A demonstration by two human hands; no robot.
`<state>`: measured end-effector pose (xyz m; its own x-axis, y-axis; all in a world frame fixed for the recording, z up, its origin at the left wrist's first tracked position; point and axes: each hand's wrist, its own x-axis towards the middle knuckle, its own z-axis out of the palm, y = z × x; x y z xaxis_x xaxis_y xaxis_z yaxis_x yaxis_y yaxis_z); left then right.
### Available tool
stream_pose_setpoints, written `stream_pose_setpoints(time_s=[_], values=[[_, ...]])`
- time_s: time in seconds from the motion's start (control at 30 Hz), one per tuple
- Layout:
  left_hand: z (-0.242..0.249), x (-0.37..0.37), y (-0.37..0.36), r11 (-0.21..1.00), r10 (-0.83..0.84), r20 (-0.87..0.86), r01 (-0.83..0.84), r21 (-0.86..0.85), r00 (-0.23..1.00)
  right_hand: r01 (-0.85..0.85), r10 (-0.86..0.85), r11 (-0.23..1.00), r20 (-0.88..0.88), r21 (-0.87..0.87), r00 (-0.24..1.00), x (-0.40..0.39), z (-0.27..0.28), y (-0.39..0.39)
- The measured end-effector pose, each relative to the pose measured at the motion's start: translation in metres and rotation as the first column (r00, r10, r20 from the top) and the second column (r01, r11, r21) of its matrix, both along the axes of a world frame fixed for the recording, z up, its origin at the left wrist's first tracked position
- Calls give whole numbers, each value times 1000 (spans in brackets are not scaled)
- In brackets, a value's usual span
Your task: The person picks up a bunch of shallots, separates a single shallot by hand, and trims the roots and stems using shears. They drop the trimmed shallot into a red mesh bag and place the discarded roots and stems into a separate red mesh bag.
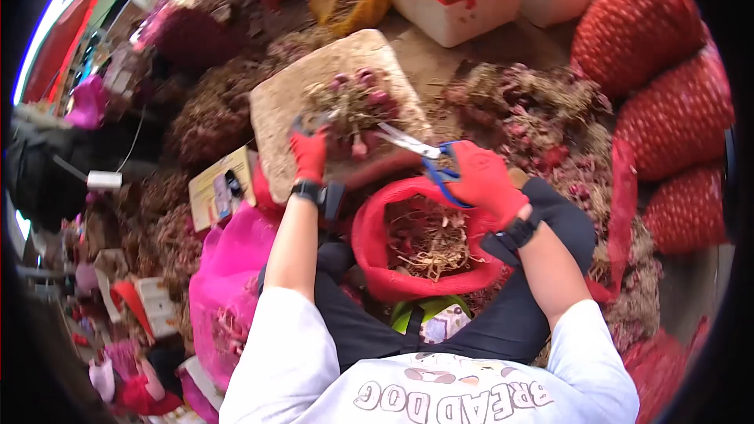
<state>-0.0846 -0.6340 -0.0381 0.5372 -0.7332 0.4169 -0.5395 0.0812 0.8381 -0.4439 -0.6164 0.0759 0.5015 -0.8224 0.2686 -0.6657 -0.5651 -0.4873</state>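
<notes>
My left hand [309, 155], in a red glove with dark fingertips, is at the left edge of a bunch of small red onions [361, 98] with dry stems and roots. Its fingers look apart, though slightly blurred. The bunch lies on a pale, worn block [283, 94]. My right hand [485, 179], also gloved in red, grips blue-handled scissors [408, 141]. Their silver blades point left towards the lower side of the bunch. Below both hands, between my legs, an open red mesh bag [369, 247] holds dry trimmings [432, 247].
Full red mesh sacks [636, 20] are stacked at the right. Heaps of onions with dry stems [534, 110] lie beside the block. White tubs [459, 8] stand at the back. A pink bag [228, 275] and a board with a phone [222, 188] are at my left.
</notes>
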Motion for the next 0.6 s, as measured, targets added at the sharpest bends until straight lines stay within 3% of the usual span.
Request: stream_pose_setpoints(time_s=[0.03, 0.07, 0.1, 0.13, 0.2, 0.27, 0.3, 0.33, 0.4, 0.43, 0.5, 0.6], values=[[7, -8, 17, 992, -125, -255, 111, -65, 959, -25, 25, 999, 21, -42, 999, 3, -5, -1], [4, -24, 33, 984, -178, -538, 136, -118, 824, -22, 24, 996, 26, -84, 999, 4, -15, -3], [-7, -17, 37, 971, 91, 18, -92, 219, 996, -47, 75, 982, 142, -185, 987, 5, -19, -2], [-7, -40, 40, 992, 73, -318, -36, 121, 945, -23, 46, 981, 117, -193, 992, 7, -31, -1], [-10, -58, 40, 946, 14, -1, -12, 324, 1000, -23, 10, 983, -69, -183, 998, 14, -36, 1], [-35, -52, 29, 860, 126, 364, -284, 424, 923, -40, 29, 996, -128, -85, 991, 20, -31, 2], [0, -78, 29, 781, 79, 362, -283, 556, 929, -46, 38, 997, -118, -63, 992, 20, -26, 4], [-30, -67, 19, 771, 89, 588, -430, 471, 804, -91, 85, 995, -119, -40, 989, 25, -36, 1], [-73, -36, 4, 723, -119, 848, -540, 431, 517, -144, 149, 989, -209, 38, 966, 41, -47, -7], [-71, -21, -2, 859, -37, 460, -206, 468, 887, -107, 108, 994, -197, 13, 975, 44, -47, -6], [-105, 29, -14, 763, -258, 423, -85, 641, 869, -67, 57, 996, -182, -51, 982, 48, -41, 0], [-167, 104, -28, 564, -574, 509, -140, 814, 642, -111, 84, 988, -230, -106, 970, 58, -37, -5]])
